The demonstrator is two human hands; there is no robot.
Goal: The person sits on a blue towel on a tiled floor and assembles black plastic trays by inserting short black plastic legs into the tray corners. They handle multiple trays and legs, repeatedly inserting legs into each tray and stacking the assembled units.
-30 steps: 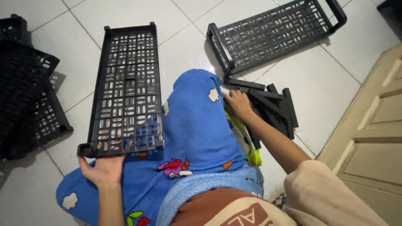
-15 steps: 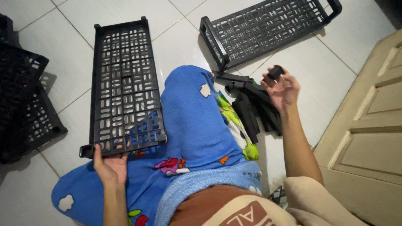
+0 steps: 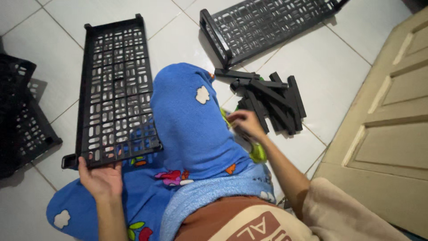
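Observation:
I sit on the tiled floor with my knee in blue patterned trousers (image 3: 191,120) raised. A long black slotted plastic shelf tray (image 3: 116,89) lies on the floor and across my leg. My left hand (image 3: 100,178) grips its near short edge. Lower down, beside the knee, my right hand (image 3: 247,125) is blurred. Its fingers are curled around a small dark plastic post. A pile of black plastic posts (image 3: 272,100) lies just beyond that hand.
A second black shelf tray (image 3: 267,22) lies at the top, resting on one side rail. More black trays (image 3: 22,116) are stacked at the left. A cream panelled door (image 3: 392,120) stands at the right.
My right hand lifted a small black post from the pile, then dropped down beside my knee. The tray in my left hand shifted slightly toward me.

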